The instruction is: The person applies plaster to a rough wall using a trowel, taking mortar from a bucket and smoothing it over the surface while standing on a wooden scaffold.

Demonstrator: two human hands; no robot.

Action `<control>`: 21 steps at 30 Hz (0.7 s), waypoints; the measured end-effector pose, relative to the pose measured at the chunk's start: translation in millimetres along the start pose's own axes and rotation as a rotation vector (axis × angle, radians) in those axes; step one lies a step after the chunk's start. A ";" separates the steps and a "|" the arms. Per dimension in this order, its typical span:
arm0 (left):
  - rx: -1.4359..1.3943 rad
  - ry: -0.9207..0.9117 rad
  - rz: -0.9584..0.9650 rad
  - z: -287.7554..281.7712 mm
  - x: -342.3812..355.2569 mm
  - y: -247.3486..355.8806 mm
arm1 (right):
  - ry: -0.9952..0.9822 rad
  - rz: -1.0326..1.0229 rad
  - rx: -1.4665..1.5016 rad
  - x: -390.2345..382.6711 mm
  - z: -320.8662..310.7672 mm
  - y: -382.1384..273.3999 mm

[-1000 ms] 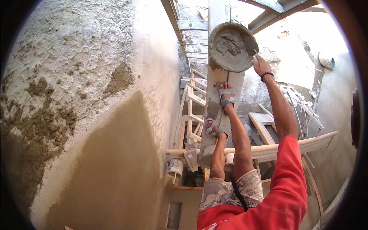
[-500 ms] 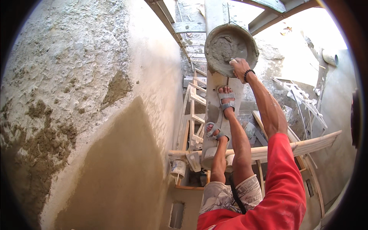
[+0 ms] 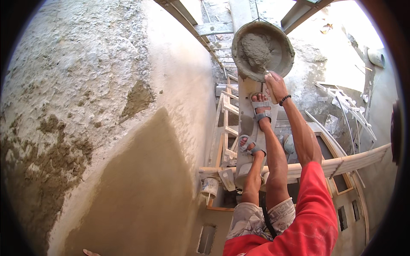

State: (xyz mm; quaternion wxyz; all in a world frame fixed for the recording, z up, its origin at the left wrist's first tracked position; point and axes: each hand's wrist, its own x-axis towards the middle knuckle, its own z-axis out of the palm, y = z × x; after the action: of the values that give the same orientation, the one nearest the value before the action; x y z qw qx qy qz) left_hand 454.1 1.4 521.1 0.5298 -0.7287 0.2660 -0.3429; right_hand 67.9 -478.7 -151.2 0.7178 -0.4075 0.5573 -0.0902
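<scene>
My right hand (image 3: 277,87) is closed round the pale handle of a trowel (image 3: 272,94) at the near rim of a round mortar pan (image 3: 286,64). The trowel's blade is hidden under a heap of wet grey mortar (image 3: 256,48) inside the pan. At the bottom left edge, only a sliver of my left hand (image 3: 90,253) shows, close to the wall; whether it holds anything is out of sight. Beside me, the wall (image 3: 179,64) carries a smooth, damp plaster patch (image 3: 132,187) and rough mortar (image 3: 47,162) further left.
My sandalled feet stand on a narrow plank (image 3: 247,123), high above a cluttered floor. Bamboo poles (image 3: 337,166) cross under the plank, with a small bucket (image 3: 209,187) at their left end. A wooden ladder-like frame (image 3: 229,106) and metal beams (image 3: 303,15) are close by.
My right hand has drawn back toward the pan's near rim, and the mortar is now heaped higher. A sliver of my left hand has come into view at the bottom left.
</scene>
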 end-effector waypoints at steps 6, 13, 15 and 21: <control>-0.004 0.032 0.031 -0.2 2.1 4.7 | 0.054 -0.051 0.044 -1.5 8.8 0.1; 0.053 0.247 0.029 24.9 -2.4 -5.3 | 0.151 -0.111 0.194 -50.2 31.0 -18.9; 0.023 0.236 0.016 25.3 -1.5 -3.8 | 0.196 -0.161 0.274 -80.3 50.4 -35.1; 0.010 0.187 -0.002 19.2 -8.4 -16.8 | 0.382 -0.353 0.353 -162.6 147.9 -76.9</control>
State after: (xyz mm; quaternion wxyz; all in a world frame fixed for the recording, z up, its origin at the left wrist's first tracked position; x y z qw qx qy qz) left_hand 464.3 24.1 531.4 0.5059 -0.6911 0.3118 -0.4114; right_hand 163.2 -362.1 26.5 0.6331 -0.3427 0.5783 -0.3838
